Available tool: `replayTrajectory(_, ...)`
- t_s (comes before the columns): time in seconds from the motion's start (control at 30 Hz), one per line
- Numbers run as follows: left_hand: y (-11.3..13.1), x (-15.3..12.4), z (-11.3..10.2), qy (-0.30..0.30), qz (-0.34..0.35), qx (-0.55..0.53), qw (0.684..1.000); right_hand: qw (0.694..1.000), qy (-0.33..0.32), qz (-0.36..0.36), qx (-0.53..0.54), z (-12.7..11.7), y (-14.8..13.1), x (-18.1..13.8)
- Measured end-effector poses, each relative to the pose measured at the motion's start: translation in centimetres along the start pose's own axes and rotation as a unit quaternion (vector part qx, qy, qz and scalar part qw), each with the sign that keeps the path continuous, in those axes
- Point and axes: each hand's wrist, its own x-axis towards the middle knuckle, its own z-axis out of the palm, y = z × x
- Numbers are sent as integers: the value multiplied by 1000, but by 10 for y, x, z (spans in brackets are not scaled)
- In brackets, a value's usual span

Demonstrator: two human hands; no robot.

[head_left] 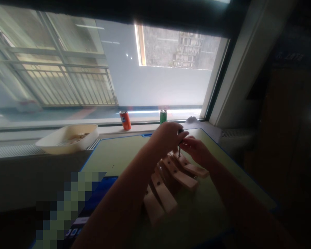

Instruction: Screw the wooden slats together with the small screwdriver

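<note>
Pale wooden slats (pixel 171 180), each with a small dark hole, lie fanned and overlapping in the middle of a green mat (pixel 114 155). The near slats spread toward the person and the far ones bunch together under the hands.

The left hand (pixel 168 136) is closed in a fist around the dark handle of a screwdriver (pixel 179 148). Its thin shaft stands nearly upright with the tip down on the farthest slat. The right hand (pixel 197 148) sits just beside the shaft, fingers curled in toward it and the heel resting near the top slat. Dim light hides whether those fingers actually pinch the shaft or only touch it.

The mat's blue border (pixel 145 135) runs close behind the hands at the far edge, so little mat remains beyond them. To the left a wide stretch of mat lies bare between the slats and the border. To the right a narrower strip reaches the edge, past which everything falls into shadow.

A white basket (pixel 69 138) rests off the mat's far-left corner, well apart from the hands. On the window sill (pixel 106 126) behind, an orange can (pixel 125 120) and a green can (pixel 163 116) stand upright. The green one is just beyond the left fist.
</note>
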Motion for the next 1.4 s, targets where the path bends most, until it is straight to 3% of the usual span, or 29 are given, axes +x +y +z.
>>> replayTrajectory(0.13,2,-4,-5,37,-63,48,996,999,24,-10,30,6,-10,1)
replayTrajectory(0.3,7,-3,-5,29,-36,55,997,995,12,47,87,10,-15,1)
replayTrajectory(0.43,6,1,-2,-27,25,-29,999,996,38,58,56,6,-14,0)
replayTrajectory(0.6,1,-1,-4,-102,71,-172,977,997,7,-2,83,-1,-13,2)
replayTrajectory(0.7,0,-2,-6,-88,65,-165,980,998,18,-8,52,0,-13,2)
replayTrajectory(0.87,7,0,-3,1,-32,-50,998,998,46,38,27,3,-18,1)
replayTrajectory(0.93,11,2,-3,18,-41,-24,999,998,46,44,19,4,-18,0)
replayTrajectory(1.07,11,3,-6,-19,-24,-51,998,998,45,47,-2,0,-14,2)
replayTrajectory(1.23,2,1,-9,-97,31,-110,989,1000,-3,-14,16,-8,-13,3)
replayTrajectory(1.4,3,0,-8,-94,20,-93,991,999,42,-18,11,-2,-10,3)
